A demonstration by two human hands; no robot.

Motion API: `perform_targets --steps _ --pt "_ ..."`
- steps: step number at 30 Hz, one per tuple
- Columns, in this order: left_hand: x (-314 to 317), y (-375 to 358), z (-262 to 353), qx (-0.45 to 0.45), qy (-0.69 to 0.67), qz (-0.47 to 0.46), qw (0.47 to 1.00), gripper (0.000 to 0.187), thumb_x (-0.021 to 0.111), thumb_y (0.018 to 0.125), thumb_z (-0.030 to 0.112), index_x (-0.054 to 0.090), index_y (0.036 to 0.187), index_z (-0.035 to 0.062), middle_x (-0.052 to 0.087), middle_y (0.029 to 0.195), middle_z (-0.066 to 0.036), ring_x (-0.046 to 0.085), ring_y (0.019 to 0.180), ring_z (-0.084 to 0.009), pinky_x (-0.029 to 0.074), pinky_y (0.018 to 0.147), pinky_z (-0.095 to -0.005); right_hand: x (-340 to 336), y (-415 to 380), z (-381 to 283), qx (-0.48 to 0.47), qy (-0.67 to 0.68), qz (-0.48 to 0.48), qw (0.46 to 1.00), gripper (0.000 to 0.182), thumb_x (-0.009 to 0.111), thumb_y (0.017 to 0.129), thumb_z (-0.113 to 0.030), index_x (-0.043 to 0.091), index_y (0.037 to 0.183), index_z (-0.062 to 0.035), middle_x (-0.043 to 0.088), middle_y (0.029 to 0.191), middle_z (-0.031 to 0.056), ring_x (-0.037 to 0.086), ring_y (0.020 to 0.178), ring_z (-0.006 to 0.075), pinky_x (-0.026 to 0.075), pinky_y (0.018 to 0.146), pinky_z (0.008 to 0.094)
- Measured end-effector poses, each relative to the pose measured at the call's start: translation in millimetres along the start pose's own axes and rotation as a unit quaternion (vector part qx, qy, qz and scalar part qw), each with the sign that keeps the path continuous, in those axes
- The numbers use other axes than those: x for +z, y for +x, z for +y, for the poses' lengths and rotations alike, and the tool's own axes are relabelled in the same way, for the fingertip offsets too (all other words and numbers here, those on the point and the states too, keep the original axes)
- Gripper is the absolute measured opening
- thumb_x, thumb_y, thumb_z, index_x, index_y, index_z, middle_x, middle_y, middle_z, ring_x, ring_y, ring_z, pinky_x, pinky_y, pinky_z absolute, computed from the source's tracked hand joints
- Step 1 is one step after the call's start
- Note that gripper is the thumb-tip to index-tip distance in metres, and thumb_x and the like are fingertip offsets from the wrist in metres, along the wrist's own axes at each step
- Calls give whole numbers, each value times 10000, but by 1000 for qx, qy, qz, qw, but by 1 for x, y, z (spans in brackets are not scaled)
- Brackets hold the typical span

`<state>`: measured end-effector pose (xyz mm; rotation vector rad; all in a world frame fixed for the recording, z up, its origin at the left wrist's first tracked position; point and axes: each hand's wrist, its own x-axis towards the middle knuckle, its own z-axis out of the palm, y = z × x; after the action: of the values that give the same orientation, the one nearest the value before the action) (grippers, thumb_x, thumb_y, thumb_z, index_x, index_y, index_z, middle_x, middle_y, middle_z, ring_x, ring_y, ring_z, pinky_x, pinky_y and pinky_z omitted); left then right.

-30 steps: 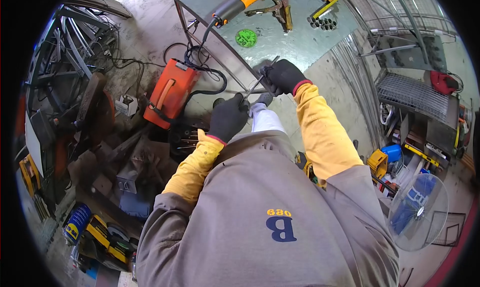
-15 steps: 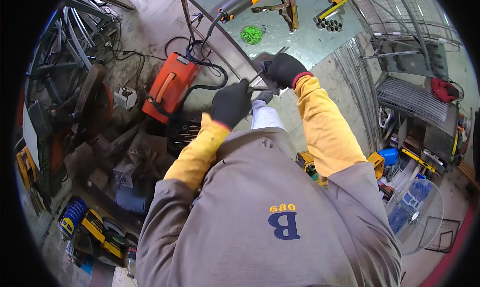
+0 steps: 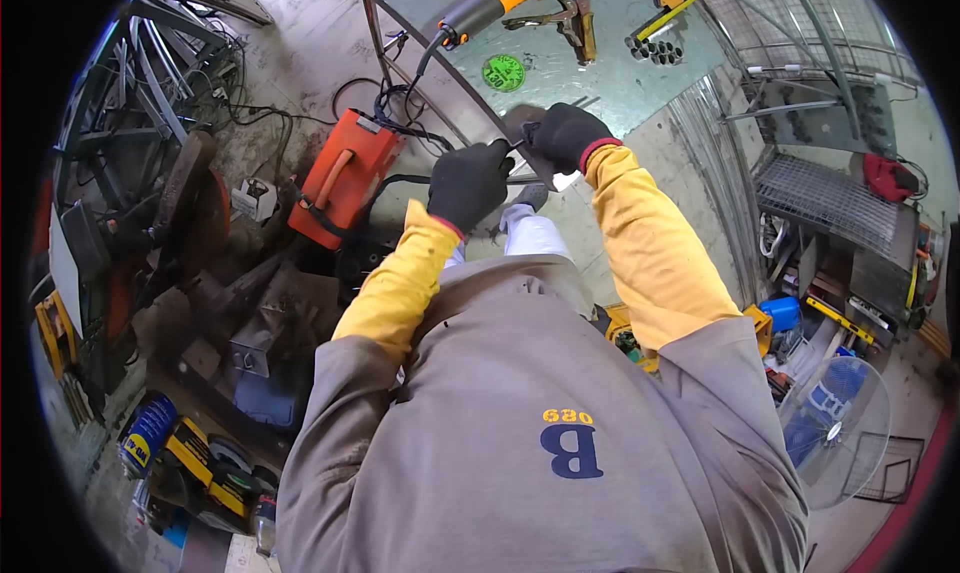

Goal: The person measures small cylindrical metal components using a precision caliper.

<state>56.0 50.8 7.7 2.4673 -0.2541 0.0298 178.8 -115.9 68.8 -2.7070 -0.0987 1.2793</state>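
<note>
Beside the desk (image 3: 640, 88), a plate (image 3: 541, 164) is seemingly being worked, pinched by the right hand (image 3: 568, 137), grip of the left hand (image 3: 470, 186) undeterminable, steadiness next required.

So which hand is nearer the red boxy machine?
Left: in view, the left hand sits between the red boxy machine and the right hand, which is farther off.

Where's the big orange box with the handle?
In the head view, the orange box sits on the floor, left of the left hand, near the metal table.
</note>
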Motion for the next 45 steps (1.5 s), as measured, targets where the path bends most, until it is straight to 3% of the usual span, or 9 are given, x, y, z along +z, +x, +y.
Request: perform_targets --steps 8,14,18,20,24,26,31,38,45 --pt "-3 -68 -14 -83 -60 7 995 161 682 956 258 687 1026 113 698 804 -154 705 767 -383 537 662 -515 -2 -4 0 -26 -18 51 998 505 617 923 -476 796 1061 -24 756 1073 255 747 1022 394 565 943 455" --pt "-33 -7 4 -27 -3 -19 999 156 664 946 246 678 974 92 711 818 -172 713 788 -392 538 677 -524 -2 -8 -6 -1 2 27 1000 477 616 930 -444 796 1067 -24 757 1081 251 744 1034 396 568 941 448" --pt "-57 -31 8 -87 -8 -90 992 226 647 960 309 670 977 85 700 816 -198 703 800 -422 525 693 -555 6 -12 -1 -13 -6 78 997 469 630 926 -455 805 1072 -45 754 1118 239 732 1069 411 571 943 457" --pt "-61 -60 -7 -70 -16 -55 996 221 652 960 298 669 977 79 693 818 -211 694 820 -438 520 694 -556 13 -8 6 -26 -19 95 995 468 641 959 -434 801 889 0 765 768 181 773 715 302 596 708 408" --pt "-81 -94 -31 -67 -49 -85 993 238 681 955 302 686 996 68 694 834 -225 686 839 -454 521 699 -549 17 -19 17 -24 124 29 992 446 614 988 -364 786 829 15 751 732 178 747 612 288 594 655 403" --pt "-100 -108 -40 -152 -81 -141 975 260 709 950 289 712 1062 54 711 895 -241 686 876 -462 540 718 -523 30 -15 31 -14 203 -7 979 445 596 1037 -349 749 842 20 733 696 147 702 521 237 522 466 368" --pt "-113 -135 -47 -274 -249 -153 917 297 677 960 202 736 1214 59 743 978 -217 744 804 -314 568 749 -377 30 -28 35 17 375 -18 927 442 563 1066 -377 719 862 -17 728 710 116 654 487 198 458 417 321" --pt "-92 -102 -36 -159 -178 -148 960 318 684 967 288 735 1182 59 729 979 -245 720 849 -415 561 757 -465 20 -27 32 31 340 -53 938 378 550 1060 -378 722 987 -50 742 775 125 683 546 215 512 512 360" --pt "-89 -73 -28 -148 -151 -154 965 343 692 961 338 729 1162 63 722 981 -247 689 913 -448 529 766 -521 33 -22 52 47 392 61 917 435 575 1051 -398 744 888 -31 742 737 121 672 527 219 497 493 369"
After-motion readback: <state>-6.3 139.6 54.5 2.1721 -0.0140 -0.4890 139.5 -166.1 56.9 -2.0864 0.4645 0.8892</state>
